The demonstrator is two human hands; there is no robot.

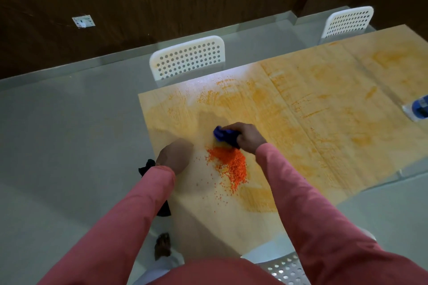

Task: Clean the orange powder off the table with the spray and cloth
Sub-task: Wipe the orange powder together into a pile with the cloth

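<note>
**Near the table's corner, a blue cloth meets the orange heap**

Beside the near left corner of the table [301,109] lies a heap of orange powder [230,164]. Touching its far edge, the blue cloth [223,134] is bunched in the right hand [247,133], fingers curled round it. Left of the heap, the left hand [174,154] rests at the table's edge, blurred, so its grip is unclear. A blue object [420,109], perhaps the spray, sits far right.
</note>
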